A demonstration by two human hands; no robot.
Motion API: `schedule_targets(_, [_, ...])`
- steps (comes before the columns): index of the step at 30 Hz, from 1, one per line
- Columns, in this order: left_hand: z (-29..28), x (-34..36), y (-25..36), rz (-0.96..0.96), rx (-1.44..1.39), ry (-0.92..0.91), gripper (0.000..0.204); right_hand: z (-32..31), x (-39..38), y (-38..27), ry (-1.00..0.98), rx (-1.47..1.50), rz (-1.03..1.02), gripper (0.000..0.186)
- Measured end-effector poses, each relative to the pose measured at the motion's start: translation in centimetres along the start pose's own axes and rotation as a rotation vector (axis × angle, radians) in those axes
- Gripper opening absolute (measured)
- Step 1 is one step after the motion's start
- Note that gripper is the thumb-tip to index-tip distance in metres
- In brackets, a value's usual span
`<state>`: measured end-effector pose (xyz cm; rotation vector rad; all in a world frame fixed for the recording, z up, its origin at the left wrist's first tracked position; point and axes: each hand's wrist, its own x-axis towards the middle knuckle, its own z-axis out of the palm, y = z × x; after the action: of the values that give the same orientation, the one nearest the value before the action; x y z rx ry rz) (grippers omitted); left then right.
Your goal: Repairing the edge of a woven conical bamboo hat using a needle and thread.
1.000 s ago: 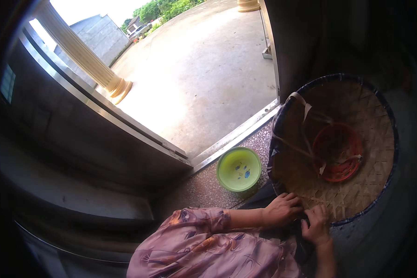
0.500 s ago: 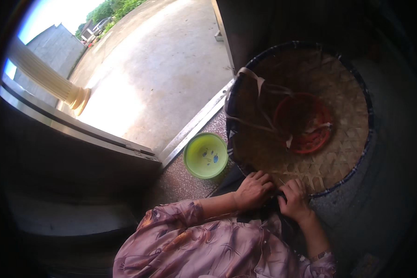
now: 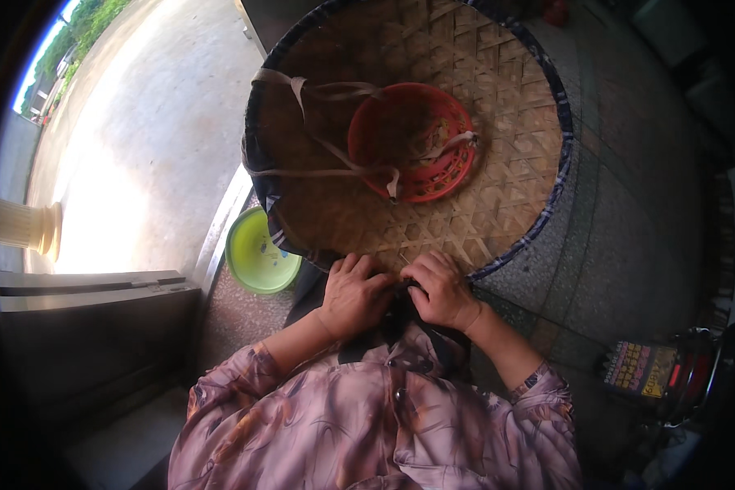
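Note:
A wide woven bamboo hat (image 3: 514,163) lies with its inner side up in front of me, its rim bound in dark blue checked cloth (image 3: 565,122). Inside it sits a red plastic basket (image 3: 412,194) with pale cloth straps (image 3: 322,149) tied to it and running to the hat's left edge. At the near rim, my left hand (image 3: 355,296) is closed with bent fingers on the edge. Close beside it my right hand (image 3: 441,290) pinches the same edge, where dark cloth shows between the two hands. The fingertips are partly hidden, and a thin light sliver stands near them.
A light green basin (image 3: 261,257) stands on the speckled floor left of the hat, by the door sill. Beyond the doorway lies a bright concrete yard (image 3: 131,106) with a column (image 3: 37,229). At right, a dark object with a colourful printed panel (image 3: 641,369) rests low down.
The view has turned to the right, so the hat, basin and doorway appear farther left. Both hands stay at the hat's near rim, with little change in their grip.

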<state>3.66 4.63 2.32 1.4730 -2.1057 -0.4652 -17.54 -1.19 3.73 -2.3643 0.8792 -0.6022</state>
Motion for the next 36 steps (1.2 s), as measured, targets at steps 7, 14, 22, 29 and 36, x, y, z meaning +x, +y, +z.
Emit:
schedule_targets(7, [-0.2, 0.0, -0.2, 0.018, -0.047, 0.050, 0.021, -0.9, -0.5, 0.2, 0.031, -0.002, 0.016, 0.029])
schedule_targets(14, [0.1, -0.3, -0.8, 0.042, -0.060, 0.062, 0.020, -0.9, -0.1, -0.4, -0.022, -0.109, -0.046, 0.028])
schedule_targets(22, [0.2, -0.5, -1.0, 0.065, -0.082, 0.054, 0.020, -0.9, 0.1, -0.2, -0.043, -0.072, -0.004, 0.011])
schedule_targets(29, [-0.8, 0.3, 1.0, -0.001, -0.055, 0.038, 0.026, -0.8, -0.2, 0.0, -0.017, -0.044, -0.001, 0.004])
schedule_targets(36, [0.5, -0.1, 0.2, 0.053, -0.110, 0.065, 0.019, -1.8, 0.1, -0.5, -0.042, -0.026, 0.008, 0.023])
